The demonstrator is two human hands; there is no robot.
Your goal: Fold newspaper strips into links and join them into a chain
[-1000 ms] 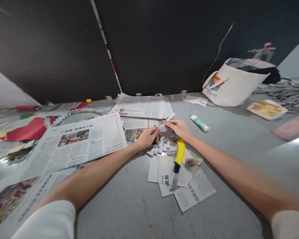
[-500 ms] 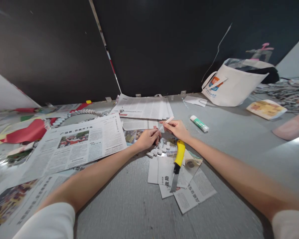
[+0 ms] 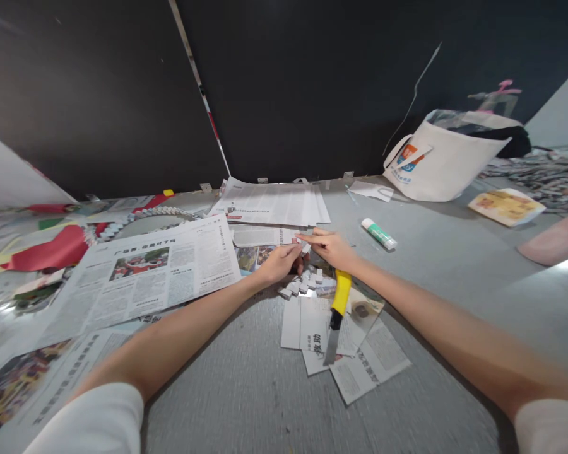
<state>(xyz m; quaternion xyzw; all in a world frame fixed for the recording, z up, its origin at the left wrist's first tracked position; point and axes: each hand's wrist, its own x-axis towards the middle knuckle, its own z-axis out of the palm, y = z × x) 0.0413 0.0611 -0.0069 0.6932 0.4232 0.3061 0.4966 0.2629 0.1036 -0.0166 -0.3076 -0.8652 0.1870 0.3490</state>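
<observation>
My left hand (image 3: 283, 263) is closed, its thumb and fingers pinching a small folded paper strip (image 3: 307, 250). Facing it, my right hand (image 3: 334, 248) has its index finger stretched out over the strip; its lower fingers are partly hidden. Just below the hands lies a zigzag chain of small folded paper pieces (image 3: 303, 285). A utility knife (image 3: 341, 296) with a yellow handle and bared blade points toward me, beside my right wrist. Under the blade are cut newspaper pieces (image 3: 378, 359).
To the right lies a glue stick (image 3: 378, 234). Newspaper sheets (image 3: 199, 265) spread on the left, with another stack (image 3: 272, 203) by the dark wall. A curved woven paper band (image 3: 142, 214) lies at far left. A white bag (image 3: 447, 157) stands back right, near a yellowish packet (image 3: 506, 207).
The white paper strip that stuck up between my hands is now folded down. My right hand has shifted slightly left, its index finger extended. The knife and papers lie as before.
</observation>
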